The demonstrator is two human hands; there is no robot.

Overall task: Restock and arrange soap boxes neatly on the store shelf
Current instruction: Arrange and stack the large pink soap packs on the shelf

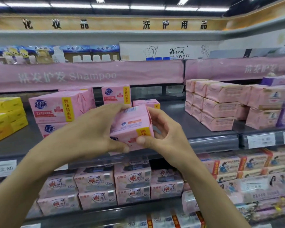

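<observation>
Head view shows both hands holding one pink soap pack (132,125) in the air just in front of the grey shelf (204,129), tilted, with its barcode uppermost. The left hand (95,129) wraps its left side and the right hand (164,134) pinches the right corner, so each grip holds the pack. It would be best to turn the label forward, then set the pack beside the matching stack (61,109), edges flush.

Bare left hand (95,129), right hand (164,134) and forearms; perhaps a thin band (185,180) at right wrist.
</observation>
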